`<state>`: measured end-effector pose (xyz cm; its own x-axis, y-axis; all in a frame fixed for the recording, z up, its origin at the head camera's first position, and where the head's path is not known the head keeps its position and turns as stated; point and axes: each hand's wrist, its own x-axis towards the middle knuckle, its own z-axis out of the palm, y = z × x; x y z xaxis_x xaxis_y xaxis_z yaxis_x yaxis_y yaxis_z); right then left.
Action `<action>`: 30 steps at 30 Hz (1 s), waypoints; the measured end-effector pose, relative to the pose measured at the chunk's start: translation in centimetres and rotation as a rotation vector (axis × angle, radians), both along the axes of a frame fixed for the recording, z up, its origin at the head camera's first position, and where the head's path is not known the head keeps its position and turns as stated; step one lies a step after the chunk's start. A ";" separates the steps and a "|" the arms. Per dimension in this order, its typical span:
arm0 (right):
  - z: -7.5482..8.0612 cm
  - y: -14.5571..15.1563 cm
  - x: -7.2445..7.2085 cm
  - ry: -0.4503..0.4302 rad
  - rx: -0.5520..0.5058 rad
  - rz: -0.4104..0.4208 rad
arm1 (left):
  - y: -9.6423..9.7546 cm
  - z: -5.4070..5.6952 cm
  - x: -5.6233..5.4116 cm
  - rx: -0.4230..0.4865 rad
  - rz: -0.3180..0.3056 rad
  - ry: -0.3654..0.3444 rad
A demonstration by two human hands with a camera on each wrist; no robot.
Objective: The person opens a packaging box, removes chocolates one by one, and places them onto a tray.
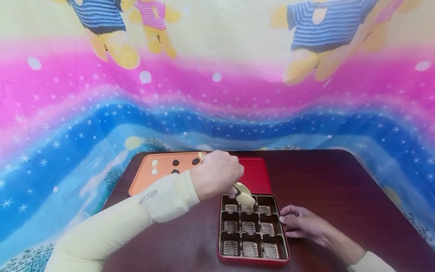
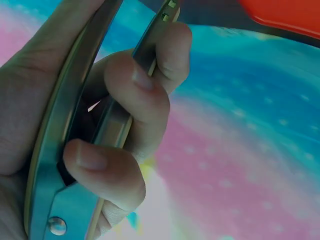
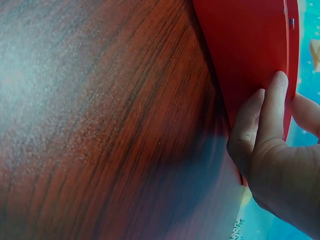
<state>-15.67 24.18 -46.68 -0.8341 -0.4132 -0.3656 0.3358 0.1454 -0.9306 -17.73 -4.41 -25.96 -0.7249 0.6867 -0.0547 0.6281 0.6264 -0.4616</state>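
Note:
My left hand (image 1: 217,172) grips a pair of gold metal tongs (image 1: 245,198), fingers curled round one arm of them. In the left wrist view, the tongs (image 2: 75,100) show their two arms a little apart and a rivet near the bottom. Their broad tips are over the back row of a red box (image 1: 253,261) with a brown nine-compartment insert (image 1: 249,226). I cannot tell whether the tips hold anything. My right hand (image 1: 306,223) holds the box's right side; in the right wrist view, fingers lie against the red wall (image 3: 240,45) with the thumb across the rim.
On an orange tray (image 1: 142,185) at the back left sit white pieces (image 1: 155,163) and dark pieces (image 1: 175,163), partly hidden by my left arm. A flat red lid (image 1: 255,173) lies behind the box. The dark wooden table (image 1: 323,181) ends at a printed cloth backdrop (image 1: 217,113).

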 end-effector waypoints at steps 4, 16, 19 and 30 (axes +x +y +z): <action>-0.1 0.0 0.0 0.000 0.003 0.002 | -2.0 0.1 -2.1 0.011 0.119 -0.050; 0.1 0.0 0.0 -0.005 -0.009 0.005 | -7.9 0.7 -7.4 0.042 0.386 -0.217; 0.0 0.0 0.0 -0.003 -0.010 0.004 | -9.6 0.4 -8.8 0.045 0.441 -0.224; -0.1 0.0 -0.1 -0.009 -0.008 0.004 | -14.8 -0.8 -11.9 0.049 0.594 -0.270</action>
<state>-15.76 24.22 -46.74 -0.8292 -0.4191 -0.3699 0.3439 0.1393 -0.9286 -29.63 -19.19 -26.77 -0.9468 0.1799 -0.2669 0.2587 0.9187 -0.2983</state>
